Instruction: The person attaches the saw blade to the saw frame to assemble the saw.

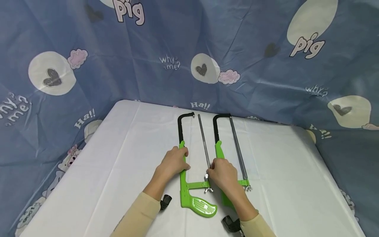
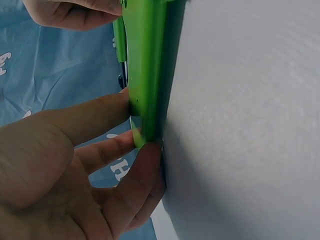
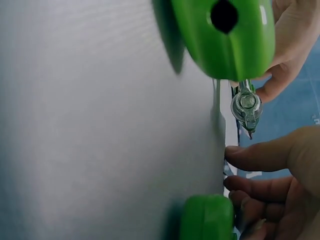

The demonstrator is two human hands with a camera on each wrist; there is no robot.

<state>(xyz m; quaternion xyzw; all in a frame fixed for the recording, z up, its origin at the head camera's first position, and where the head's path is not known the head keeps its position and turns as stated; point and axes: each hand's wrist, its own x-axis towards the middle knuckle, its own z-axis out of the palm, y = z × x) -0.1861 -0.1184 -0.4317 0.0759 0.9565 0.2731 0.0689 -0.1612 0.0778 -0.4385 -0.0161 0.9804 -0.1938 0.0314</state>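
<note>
At centre, left hand [image 1: 173,160] pinches one of two hacksaws [image 1: 183,187], right hand [image 1: 223,174] one blade [image 1: 204,141].

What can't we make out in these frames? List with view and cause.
Head: right hacksaw handle, partly hidden by the right hand and forearm.
Head: left hacksaw blade, near end covered by that same hand; teeth too small to see.
Left wrist: right hand, cut off by the top edge.
Right wrist: left hacksaw handle, cut off by the top edge.
</note>
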